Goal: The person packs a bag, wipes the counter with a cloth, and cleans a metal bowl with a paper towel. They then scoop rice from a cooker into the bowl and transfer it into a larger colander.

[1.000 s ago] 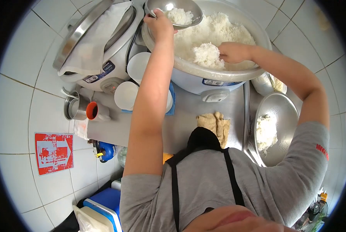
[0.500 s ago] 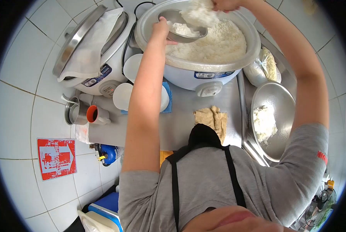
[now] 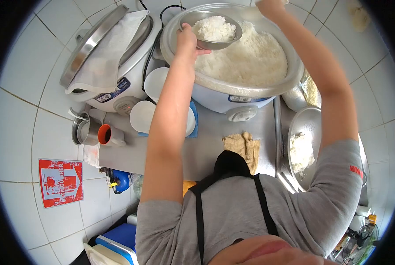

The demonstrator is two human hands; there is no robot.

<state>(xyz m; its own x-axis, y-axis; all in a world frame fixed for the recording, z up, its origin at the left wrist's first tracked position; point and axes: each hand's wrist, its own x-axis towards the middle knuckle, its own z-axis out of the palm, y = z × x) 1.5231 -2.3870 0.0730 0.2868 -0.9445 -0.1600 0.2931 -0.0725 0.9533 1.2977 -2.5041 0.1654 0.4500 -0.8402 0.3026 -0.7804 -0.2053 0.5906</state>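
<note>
My left hand [image 3: 189, 43] grips a steel bowl [image 3: 213, 44] by its near-left side. A mound of white rice [image 3: 216, 29] fills the bowl. It is held over the back left of a large rice cooker [image 3: 297, 70] full of cooked rice [image 3: 250, 62]. At the top edge of the view, beyond the cooker's back rim, my right hand [image 3: 270, 8] is closed and slightly blurred. A sliver of something pale shows by its fingers, but what it holds is cut off by the frame.
A second cooker [image 3: 104, 104] stands left, its lid [image 3: 89, 44] tilted with a white cloth [image 3: 104, 57]. Nearby are white bowls [image 3: 142, 115], an orange-rimmed mug [image 3: 113, 135] and a steel mug [image 3: 86, 132]. A tan cloth [image 3: 242, 148] lies in front; a colander [image 3: 310, 121] with rice sits right.
The bowl now holds a bigger mound of rice. My right hand has moved away from above the bowl, up and right, and the clump of rice beside it is gone.
</note>
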